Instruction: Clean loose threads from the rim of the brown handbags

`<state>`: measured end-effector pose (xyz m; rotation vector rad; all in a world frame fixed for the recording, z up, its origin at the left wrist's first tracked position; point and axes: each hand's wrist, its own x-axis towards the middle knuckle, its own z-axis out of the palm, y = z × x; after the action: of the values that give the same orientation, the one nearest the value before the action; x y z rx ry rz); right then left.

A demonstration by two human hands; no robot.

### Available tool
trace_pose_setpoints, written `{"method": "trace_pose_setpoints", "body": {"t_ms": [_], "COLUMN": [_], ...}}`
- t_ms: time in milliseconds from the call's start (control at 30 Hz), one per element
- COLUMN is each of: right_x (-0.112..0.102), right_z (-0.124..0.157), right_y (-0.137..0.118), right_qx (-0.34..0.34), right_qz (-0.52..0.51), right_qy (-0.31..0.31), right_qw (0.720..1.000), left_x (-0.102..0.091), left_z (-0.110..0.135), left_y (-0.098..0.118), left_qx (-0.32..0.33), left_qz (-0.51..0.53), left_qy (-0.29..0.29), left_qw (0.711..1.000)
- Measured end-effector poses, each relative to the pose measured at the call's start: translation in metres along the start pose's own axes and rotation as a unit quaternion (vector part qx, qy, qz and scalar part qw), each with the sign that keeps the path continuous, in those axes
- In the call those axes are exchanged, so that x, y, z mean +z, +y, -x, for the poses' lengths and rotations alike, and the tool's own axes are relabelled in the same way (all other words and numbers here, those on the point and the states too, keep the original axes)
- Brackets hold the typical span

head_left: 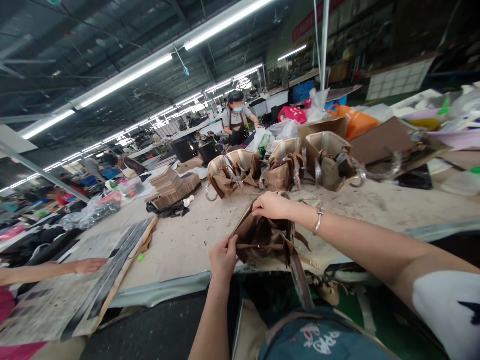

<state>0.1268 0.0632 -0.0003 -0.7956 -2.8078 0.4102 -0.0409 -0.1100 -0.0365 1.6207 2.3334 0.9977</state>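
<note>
A brown handbag [262, 240] with dark lining lies open at the near edge of the worktable [187, 235]. My left hand [223, 257] pinches its near left rim, fingers closed on the edge. My right hand [272, 205] grips the far top rim, a silver bracelet on that wrist. A brown strap [300, 275] hangs from the bag over the table edge toward my lap.
A row of several brown bags [285, 167] stands across the table behind. A stack of brown cut pieces [172, 187] lies at the left. Another person's hand [88, 265] rests on dark strips [112, 270] at far left. A masked worker [236, 117] stands beyond. Orange bag [358, 122] at right.
</note>
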Motion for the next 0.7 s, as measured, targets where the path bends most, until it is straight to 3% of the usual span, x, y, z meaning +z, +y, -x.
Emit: {"method": "trace_pose_setpoints", "body": {"t_ms": [367, 700], "right_x": [0.0035, 0.006], "right_z": [-0.0087, -0.0104], "right_y": [-0.0065, -0.006], "right_qx": [0.029, 0.048], "right_qz": [0.084, 0.064], "right_qy": [0.054, 0.079], "right_qw": [0.995, 0.994], "left_x": [0.0038, 0.0007], "left_z": [-0.0037, -0.004], "left_y": [-0.0026, 0.0032], "left_qx": [0.003, -0.006], "left_qz": [-0.018, -0.022], "left_qy": [0.02, 0.006], "left_qw": [1.0, 1.0]}}
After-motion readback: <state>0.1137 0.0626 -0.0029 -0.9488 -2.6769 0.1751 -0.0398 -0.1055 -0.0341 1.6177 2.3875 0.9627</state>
